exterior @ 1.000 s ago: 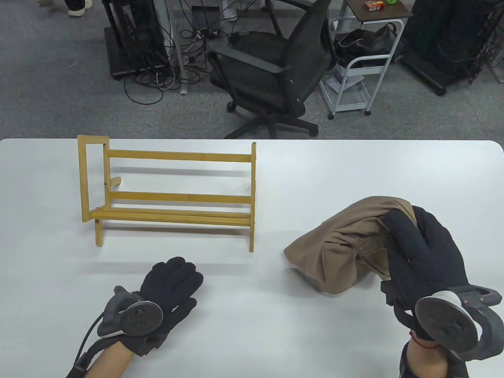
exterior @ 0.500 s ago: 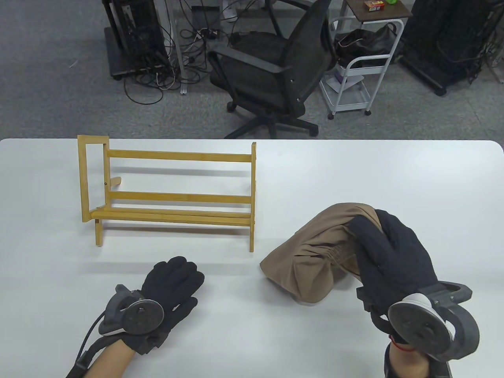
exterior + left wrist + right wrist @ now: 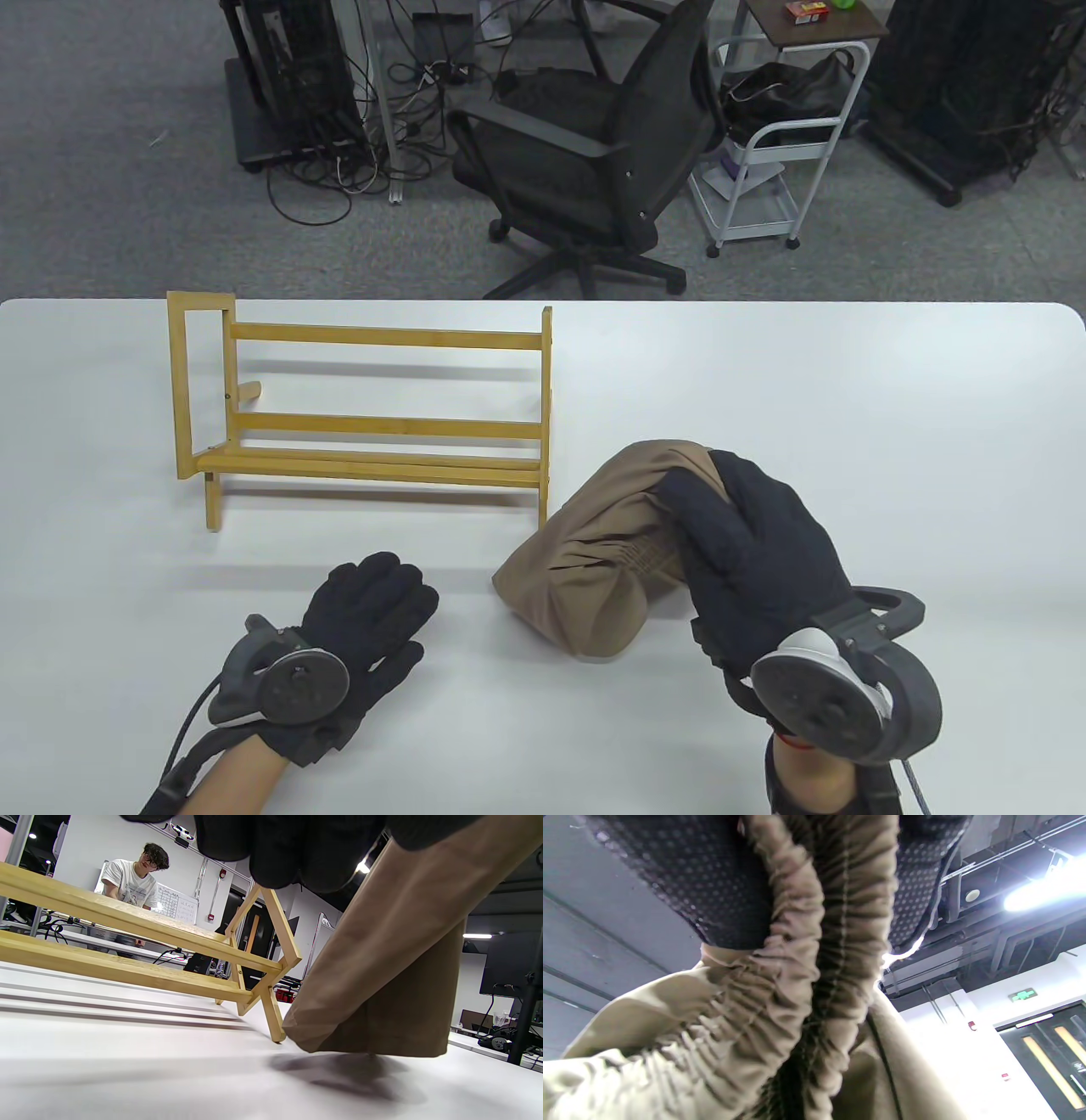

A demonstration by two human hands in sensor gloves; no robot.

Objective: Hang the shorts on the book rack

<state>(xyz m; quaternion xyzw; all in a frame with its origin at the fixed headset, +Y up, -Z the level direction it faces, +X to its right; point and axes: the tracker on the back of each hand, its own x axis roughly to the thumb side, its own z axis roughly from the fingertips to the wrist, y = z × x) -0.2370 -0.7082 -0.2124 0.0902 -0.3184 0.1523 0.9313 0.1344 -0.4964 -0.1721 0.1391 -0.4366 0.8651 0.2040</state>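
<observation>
The tan shorts [image 3: 594, 543] hang bunched from my right hand [image 3: 747, 552], which grips their elastic waistband [image 3: 797, 984] above the table; their lower edge touches the tabletop just right of the rack [image 3: 373, 1010]. The wooden book rack [image 3: 365, 407] stands upright at the table's left middle, with nothing on its rails; its right end shows in the left wrist view [image 3: 263, 963]. My left hand [image 3: 365, 611] lies flat, palm down, on the table in front of the rack, holding nothing.
The white table [image 3: 764, 373] ends at its far edge behind the rack. Beyond it on the floor stand a black office chair [image 3: 594, 144], a white trolley [image 3: 772, 144] and cabled equipment racks [image 3: 297, 76].
My right hand has carried the shorts leftward across the table, from the right side to just beside the rack's right end. My left hand has stayed put.
</observation>
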